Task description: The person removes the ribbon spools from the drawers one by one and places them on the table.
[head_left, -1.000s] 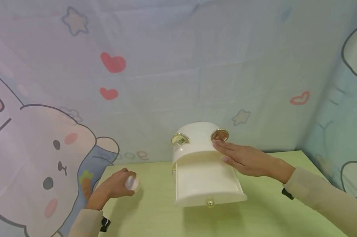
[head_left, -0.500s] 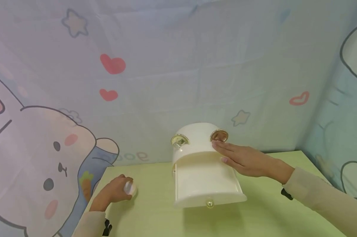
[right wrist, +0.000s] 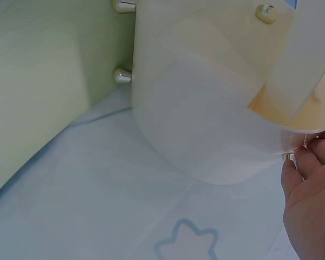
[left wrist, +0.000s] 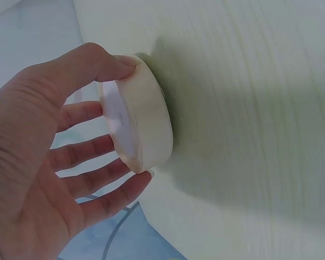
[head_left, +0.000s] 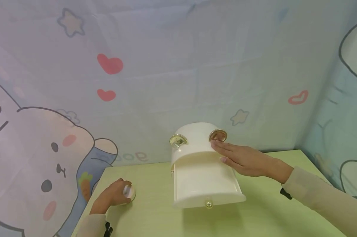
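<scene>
My left hand (head_left: 114,193) grips a short, cream, round roll that looks like a roll of tape (left wrist: 151,116), at the table's left side. In the left wrist view the thumb lies over one rim and fingertips touch the other. The roll stands against the pale green table, its whitish face turned toward the palm. My right hand (head_left: 248,160) rests with straight fingers on the upper right of a glossy white rounded drawer box (head_left: 200,136), below one of its gold-rimmed round ears (head_left: 218,135). The box's drawer (head_left: 206,182) is pulled out, a gold knob (head_left: 208,204) on its front.
The pale green table (head_left: 154,217) runs up to a printed cloth backdrop (head_left: 163,65) with a rabbit, hearts and stars. Small gold feet (right wrist: 123,75) show under the box in the right wrist view. A second gold-rimmed ear (head_left: 178,140) sits at the box's upper left.
My left hand has moved slightly left and down with the roll of tape, which now meets the table. My right hand and the drawer box have stayed put.
</scene>
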{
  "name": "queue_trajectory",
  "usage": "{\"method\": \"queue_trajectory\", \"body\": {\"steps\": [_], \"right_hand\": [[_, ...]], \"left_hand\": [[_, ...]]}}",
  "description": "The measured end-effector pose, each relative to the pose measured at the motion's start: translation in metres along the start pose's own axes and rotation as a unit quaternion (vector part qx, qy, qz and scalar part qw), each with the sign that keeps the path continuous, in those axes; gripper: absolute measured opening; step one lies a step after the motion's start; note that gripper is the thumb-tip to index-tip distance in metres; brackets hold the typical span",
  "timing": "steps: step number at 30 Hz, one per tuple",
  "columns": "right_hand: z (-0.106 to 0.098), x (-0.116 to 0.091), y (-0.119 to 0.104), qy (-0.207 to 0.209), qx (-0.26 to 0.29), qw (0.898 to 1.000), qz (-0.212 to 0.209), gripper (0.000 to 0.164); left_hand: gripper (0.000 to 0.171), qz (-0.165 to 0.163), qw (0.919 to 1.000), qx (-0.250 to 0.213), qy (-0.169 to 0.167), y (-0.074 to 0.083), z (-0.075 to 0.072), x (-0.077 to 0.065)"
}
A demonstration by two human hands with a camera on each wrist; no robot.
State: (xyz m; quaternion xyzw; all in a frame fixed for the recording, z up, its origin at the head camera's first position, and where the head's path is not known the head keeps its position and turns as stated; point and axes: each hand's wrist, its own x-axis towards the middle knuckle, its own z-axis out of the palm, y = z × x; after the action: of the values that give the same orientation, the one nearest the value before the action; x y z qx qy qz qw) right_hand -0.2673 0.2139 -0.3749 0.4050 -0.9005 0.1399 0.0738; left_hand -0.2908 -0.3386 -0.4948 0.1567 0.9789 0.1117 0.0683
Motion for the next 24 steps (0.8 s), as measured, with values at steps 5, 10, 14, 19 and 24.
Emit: {"method": "queue_trajectory", "body": {"steps": [5, 10, 14, 19, 24], "right_hand": [[-0.0001, 0.001, -0.0019, -0.003, 0.002, 1.0, -0.002, 0.056], [-0.0002, 0.002, -0.0033, -0.009, 0.007, 1.0, 0.001, 0.057], [-0.0005, 0.0028, -0.0035, -0.008, 0.01, 1.0, -0.003, 0.057], [0.0013, 0.0028, -0.0022, -0.01, 0.014, 1.0, 0.002, 0.057], [0.0031, 0.0015, -0.0006, -0.01, 0.015, 1.0, 0.006, 0.057]], "left_hand": [[0.066, -0.009, 0.9999, -0.007, -0.003, -0.0012, 0.0018, -0.002], [0.066, -0.011, 0.9999, -0.005, -0.003, -0.0046, 0.0051, -0.0024], [0.068, -0.014, 0.9998, -0.011, -0.003, -0.0036, 0.0057, -0.0032], [0.07, -0.019, 0.9995, -0.025, 0.0, -0.0038, 0.0058, -0.0036], [0.073, -0.028, 0.9989, -0.037, -0.001, -0.0079, 0.0101, -0.0007]]}}
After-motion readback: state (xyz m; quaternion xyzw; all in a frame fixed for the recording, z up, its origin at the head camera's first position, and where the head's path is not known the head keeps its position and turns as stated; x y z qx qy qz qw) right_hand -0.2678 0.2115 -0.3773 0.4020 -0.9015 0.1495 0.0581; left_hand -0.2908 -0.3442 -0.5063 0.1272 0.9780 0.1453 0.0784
